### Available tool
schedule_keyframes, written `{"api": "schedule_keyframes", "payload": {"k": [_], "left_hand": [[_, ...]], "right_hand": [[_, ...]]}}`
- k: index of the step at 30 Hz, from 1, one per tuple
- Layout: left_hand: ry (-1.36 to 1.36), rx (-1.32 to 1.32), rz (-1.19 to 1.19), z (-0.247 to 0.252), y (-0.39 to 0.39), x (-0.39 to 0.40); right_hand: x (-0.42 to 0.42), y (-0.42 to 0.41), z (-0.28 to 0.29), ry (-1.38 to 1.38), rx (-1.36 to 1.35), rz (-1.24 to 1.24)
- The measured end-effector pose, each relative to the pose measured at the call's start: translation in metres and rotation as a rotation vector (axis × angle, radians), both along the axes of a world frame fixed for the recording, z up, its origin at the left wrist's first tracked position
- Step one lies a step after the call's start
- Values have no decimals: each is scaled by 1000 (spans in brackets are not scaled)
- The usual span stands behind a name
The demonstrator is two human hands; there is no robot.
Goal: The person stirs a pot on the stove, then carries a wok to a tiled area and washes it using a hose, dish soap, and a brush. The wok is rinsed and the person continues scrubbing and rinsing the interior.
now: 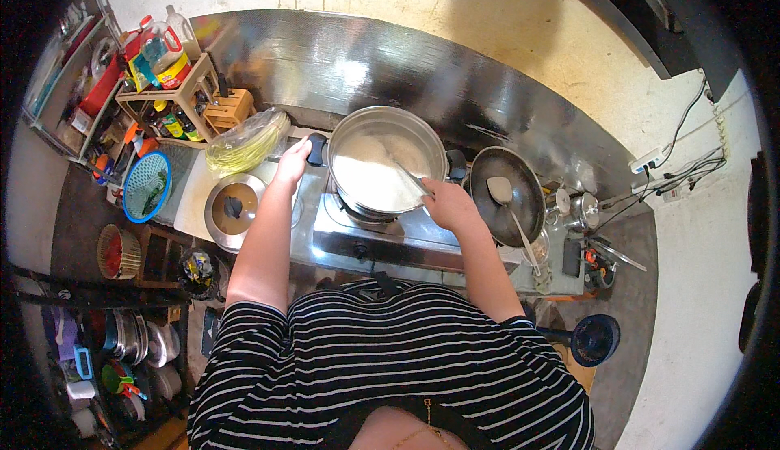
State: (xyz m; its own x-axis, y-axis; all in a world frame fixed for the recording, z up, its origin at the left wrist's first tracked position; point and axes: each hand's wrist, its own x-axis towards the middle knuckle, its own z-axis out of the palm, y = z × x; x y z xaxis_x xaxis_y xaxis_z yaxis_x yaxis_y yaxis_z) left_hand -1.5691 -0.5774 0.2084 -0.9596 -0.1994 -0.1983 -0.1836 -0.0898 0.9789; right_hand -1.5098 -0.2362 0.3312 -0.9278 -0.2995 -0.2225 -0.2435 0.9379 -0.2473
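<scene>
A large steel pot (440, 139) stands on the gas stove (390, 240) in front of me, with pale, creamy-looking contents (368, 173) inside. My left hand (294, 163) grips the pot's black left handle (317, 150). In my right hand (452, 205) is a metal utensil (405, 171), its lower end sunk in the contents, so its head is hidden. Right of the pot sits a dark wok (518, 173), and a metal spatula (499, 190) rests in it with its handle over the rim.
Left on the counter are a glass lid (220, 217) with a steel rim, a bag of long green vegetables (250, 145) and a blue plastic basket (166, 159). A wooden rack (183, 93) holds bottles. Steel canisters (585, 211) and cables (685, 176) are at right.
</scene>
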Motion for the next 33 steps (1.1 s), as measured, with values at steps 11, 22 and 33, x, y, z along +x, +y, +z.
{"api": "schedule_keyframes", "payload": {"k": [11, 22, 33], "left_hand": [[8, -40, 10, 9, 3, 5], [-9, -42, 3, 14, 3, 6], [-5, -3, -19, 5, 0, 2]], "right_hand": [[13, 10, 42, -40, -32, 159], [31, 29, 98, -51, 135, 82], [23, 23, 51, 163, 192, 37]]}}
